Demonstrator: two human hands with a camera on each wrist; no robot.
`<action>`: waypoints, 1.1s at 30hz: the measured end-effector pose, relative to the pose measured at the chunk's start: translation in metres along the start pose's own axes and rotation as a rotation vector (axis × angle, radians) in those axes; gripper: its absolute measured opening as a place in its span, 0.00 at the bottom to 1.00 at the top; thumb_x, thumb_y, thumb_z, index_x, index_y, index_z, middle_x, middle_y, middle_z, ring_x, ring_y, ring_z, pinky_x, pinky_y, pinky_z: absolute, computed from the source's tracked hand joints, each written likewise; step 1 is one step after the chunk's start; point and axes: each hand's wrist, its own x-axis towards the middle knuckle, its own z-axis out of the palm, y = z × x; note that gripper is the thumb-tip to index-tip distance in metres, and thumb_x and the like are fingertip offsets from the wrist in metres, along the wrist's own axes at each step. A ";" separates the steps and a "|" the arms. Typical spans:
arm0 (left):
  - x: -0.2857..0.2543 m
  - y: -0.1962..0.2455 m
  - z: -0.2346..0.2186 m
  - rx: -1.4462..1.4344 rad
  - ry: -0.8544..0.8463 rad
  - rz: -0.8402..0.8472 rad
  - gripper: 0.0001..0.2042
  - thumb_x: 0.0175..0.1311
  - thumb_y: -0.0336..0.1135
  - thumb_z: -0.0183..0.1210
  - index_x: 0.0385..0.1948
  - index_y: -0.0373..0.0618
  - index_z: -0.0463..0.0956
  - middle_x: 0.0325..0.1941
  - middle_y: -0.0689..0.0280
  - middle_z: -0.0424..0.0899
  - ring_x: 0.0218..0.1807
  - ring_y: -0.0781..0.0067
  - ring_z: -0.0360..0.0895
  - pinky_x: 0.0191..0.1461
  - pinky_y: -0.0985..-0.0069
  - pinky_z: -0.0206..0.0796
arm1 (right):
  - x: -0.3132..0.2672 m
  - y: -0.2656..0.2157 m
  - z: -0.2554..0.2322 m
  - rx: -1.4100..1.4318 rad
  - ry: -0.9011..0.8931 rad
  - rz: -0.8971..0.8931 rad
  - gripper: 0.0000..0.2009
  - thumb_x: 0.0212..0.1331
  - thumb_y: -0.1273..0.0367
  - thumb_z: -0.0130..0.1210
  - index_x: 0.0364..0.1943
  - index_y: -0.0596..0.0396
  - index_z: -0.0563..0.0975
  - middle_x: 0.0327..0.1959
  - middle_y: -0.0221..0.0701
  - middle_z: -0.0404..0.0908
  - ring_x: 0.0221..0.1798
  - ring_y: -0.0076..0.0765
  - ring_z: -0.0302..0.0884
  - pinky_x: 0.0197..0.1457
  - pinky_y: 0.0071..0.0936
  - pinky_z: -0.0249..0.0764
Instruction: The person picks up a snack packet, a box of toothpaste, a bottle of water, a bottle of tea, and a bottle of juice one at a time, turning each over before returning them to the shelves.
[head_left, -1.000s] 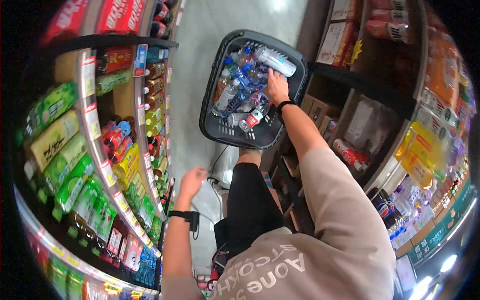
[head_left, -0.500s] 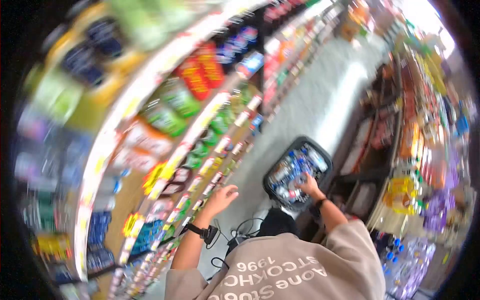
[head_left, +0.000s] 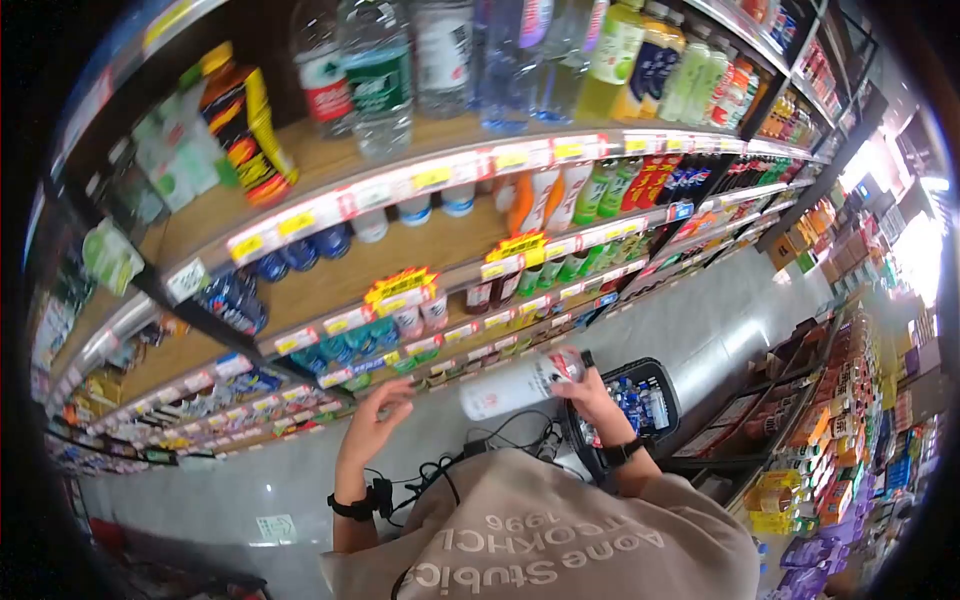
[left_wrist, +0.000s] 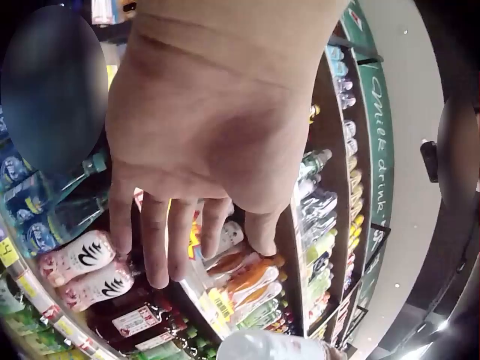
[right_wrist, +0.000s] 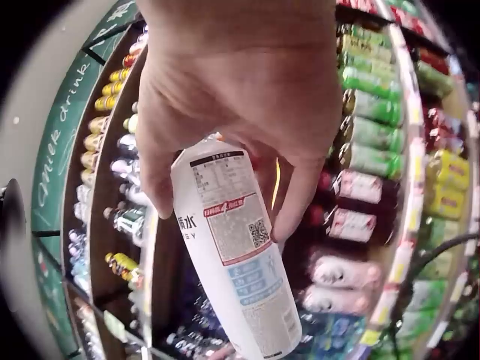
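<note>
A second ago my right hand (head_left: 592, 397) was down in the dark plastic shopping basket (head_left: 662, 392) among the loose bottles; since then it has come up out of it with a tall white plastic bottle with a printed label (head_left: 515, 385), and my view has swung from the aisle floor up to the stocked drinks shelves (head_left: 420, 180). Starting at the left, my left hand (head_left: 375, 420) hangs in the air in front of the lower shelf rows, at about nine o'clock from the bottle, its fingers (left_wrist: 157, 240) straight and slightly spread, holding nothing and touching nothing that I can see. From the left wrist view the hand (left_wrist: 202, 135) hovers over pink-and-white bottles (left_wrist: 79, 259) and orange-capped ones lying on the shelf, with a corner of the white bottle (left_wrist: 270, 346) just showing at six o'clock. In the middle, the white bottle lies nearly level in the air, base toward my left hand, well clear of the shelves. My right hand grips it round the upper end, fingers and thumb wrapped about the body; the right wrist view shows the hand (right_wrist: 240, 97) closed over the bottle (right_wrist: 236, 247) with its label and code square facing out. The basket sits on the floor at about four o'clock from that hand, still holding blue-labelled bottles.
</note>
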 end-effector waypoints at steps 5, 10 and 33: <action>-0.043 0.025 -0.010 -0.116 0.026 0.129 0.42 0.59 0.30 0.69 0.76 0.49 0.55 0.66 0.60 0.76 0.57 0.67 0.78 0.64 0.67 0.69 | 0.007 -0.005 0.096 0.191 -0.253 0.027 0.42 0.46 0.79 0.69 0.70 0.57 0.62 0.59 0.35 0.75 0.62 0.33 0.74 0.67 0.36 0.70; -0.068 0.019 -0.029 -0.144 -0.031 0.060 0.46 0.53 0.32 0.75 0.75 0.48 0.55 0.62 0.56 0.78 0.58 0.67 0.79 0.63 0.67 0.70 | -0.011 0.003 0.135 0.285 -0.284 0.021 0.40 0.50 0.81 0.65 0.71 0.55 0.62 0.61 0.36 0.74 0.65 0.36 0.71 0.68 0.37 0.68; -0.042 0.018 0.002 -0.086 0.000 0.140 0.34 0.51 0.38 0.75 0.61 0.40 0.72 0.55 0.62 0.83 0.54 0.71 0.81 0.60 0.70 0.70 | -0.057 -0.024 0.123 0.222 -0.244 0.136 0.37 0.58 0.72 0.67 0.72 0.50 0.61 0.61 0.29 0.75 0.65 0.29 0.71 0.68 0.33 0.68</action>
